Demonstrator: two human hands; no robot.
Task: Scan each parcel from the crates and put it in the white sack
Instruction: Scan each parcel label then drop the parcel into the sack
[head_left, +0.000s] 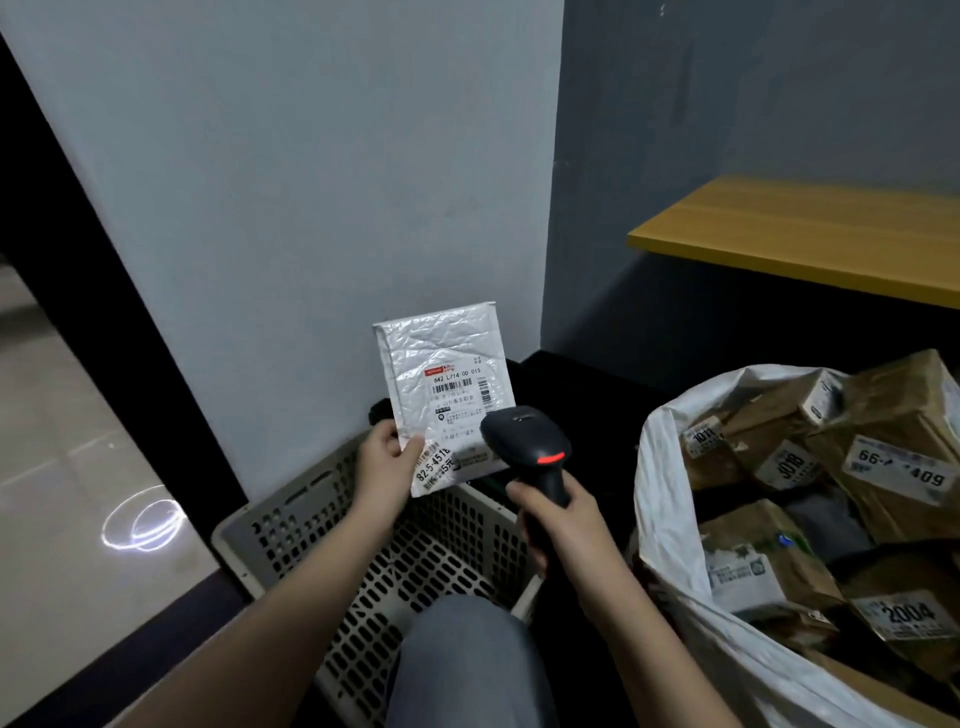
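Note:
My left hand (387, 462) holds a white padded mailer parcel (441, 358) upright by its lower left corner, its printed label facing me. In my right hand (558, 512) is a black handheld barcode scanner (527, 441), whose head with a red strip overlaps the parcel's lower right corner. Both are held above a grey perforated plastic crate (415, 561) on the floor; its visible bottom shows no parcels. To the right stands the open white sack (660, 467), filled with several brown taped parcels (883, 457) bearing number labels.
A pale wall rises directly behind the crate. At upper right a yellow wooden shelf (800, 234) juts out over the sack. My knee in grey trousers (462, 660) is at the bottom centre. A dark frame and a tiled floor lie to the left.

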